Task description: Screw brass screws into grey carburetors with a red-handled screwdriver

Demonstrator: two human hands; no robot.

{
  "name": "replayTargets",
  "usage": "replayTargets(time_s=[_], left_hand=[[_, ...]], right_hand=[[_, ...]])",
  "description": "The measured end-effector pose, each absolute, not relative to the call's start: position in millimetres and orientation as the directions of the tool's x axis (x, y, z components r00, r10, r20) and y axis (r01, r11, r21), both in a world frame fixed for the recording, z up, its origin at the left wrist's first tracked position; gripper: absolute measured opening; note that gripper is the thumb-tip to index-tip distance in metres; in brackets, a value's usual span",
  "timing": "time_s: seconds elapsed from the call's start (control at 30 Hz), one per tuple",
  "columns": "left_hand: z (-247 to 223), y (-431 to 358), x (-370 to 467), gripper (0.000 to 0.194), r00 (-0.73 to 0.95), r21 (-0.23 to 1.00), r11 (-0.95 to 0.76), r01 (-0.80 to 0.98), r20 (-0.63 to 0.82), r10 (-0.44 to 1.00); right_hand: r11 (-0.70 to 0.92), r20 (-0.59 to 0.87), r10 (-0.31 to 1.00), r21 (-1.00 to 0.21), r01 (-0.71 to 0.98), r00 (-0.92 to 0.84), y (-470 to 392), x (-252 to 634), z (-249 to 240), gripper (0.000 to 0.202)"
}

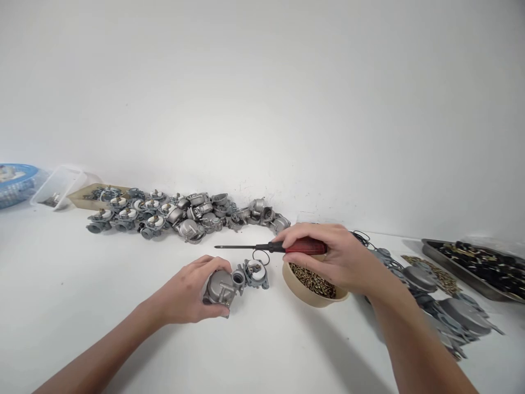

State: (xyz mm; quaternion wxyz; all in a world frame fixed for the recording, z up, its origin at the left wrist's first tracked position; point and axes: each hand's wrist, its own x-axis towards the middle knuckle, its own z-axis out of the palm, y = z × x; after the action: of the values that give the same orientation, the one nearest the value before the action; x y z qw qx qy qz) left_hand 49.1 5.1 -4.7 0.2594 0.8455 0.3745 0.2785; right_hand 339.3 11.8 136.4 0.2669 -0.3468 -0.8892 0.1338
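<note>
My left hand (pixel 191 293) is closed round a grey metal carburetor (pixel 220 287) low over the white table. Just right of it, touching or nearly so, is a second carburetor body (pixel 256 272) with a white float showing. A thin black rubber ring (pixel 262 257) lies beside that one. In my right hand (pixel 332 257) is a screwdriver (pixel 305 246) with a red and black handle, its shaft level and its tip pointing left. Under the right hand stands a cream bowl (pixel 305 295) full of small brass-coloured screws (pixel 314 280), partly hidden by the hand.
Along the wall lie several carburetors (pixel 191 230), some with white floats (pixel 153 220). Farther left are a tan tray (pixel 82 198), a clear bin (pixel 61 183) and a blue-rimmed container (pixel 24 183). At right are grey metal covers (pixel 463 314) and a dark tray of black parts (pixel 435 257).
</note>
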Motion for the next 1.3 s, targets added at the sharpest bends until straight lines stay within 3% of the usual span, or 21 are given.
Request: replayTargets(time_s=[0.13, 0.27, 0.63, 1.0, 1.13, 1.3], left_hand=[[-5.8, 6.6, 48.0, 0.057, 0.548, 0.697, -0.514, 0.500, 0.205, 0.811], [-6.8, 9.8, 47.3, 0.057, 0.567, 0.727, -0.501, 0.469, 0.187, 0.802], [-1.5, 8.3, 48.4, 0.050, 0.592, 0.680, -0.575, 0.455, 0.252, 0.765], [-5.2, 8.9, 48.8, 0.053, 0.591, 0.663, -0.592, 0.458, 0.270, 0.760], [-6.5, 8.9, 48.9, 0.056, 0.585, 0.632, -0.599, 0.491, 0.270, 0.765], [-17.0, 15.1, 47.8, 0.067, 0.593, 0.574, -0.644, 0.506, 0.310, 0.743]], right_hand=[[0.781, 0.615, 0.624, -0.514, 0.355, -0.482, 16.5, 340.8, 132.0, 0.020], [0.811, 0.701, 0.571, -0.562, 0.161, -0.427, 17.6, 333.6, 124.9, 0.033], [0.753, 0.583, 0.616, -0.632, 0.180, -0.531, 14.8, 314.6, 101.8, 0.035], [0.776, 0.560, 0.606, -0.573, 0.265, -0.565, 13.1, 306.6, 100.0, 0.036], [0.831, 0.538, 0.547, -0.443, 0.337, -0.641, 5.1, 299.4, 109.5, 0.052], [0.905, 0.545, 0.368, -0.398, 0.154, -0.754, 1.9, 274.1, 118.1, 0.059]])
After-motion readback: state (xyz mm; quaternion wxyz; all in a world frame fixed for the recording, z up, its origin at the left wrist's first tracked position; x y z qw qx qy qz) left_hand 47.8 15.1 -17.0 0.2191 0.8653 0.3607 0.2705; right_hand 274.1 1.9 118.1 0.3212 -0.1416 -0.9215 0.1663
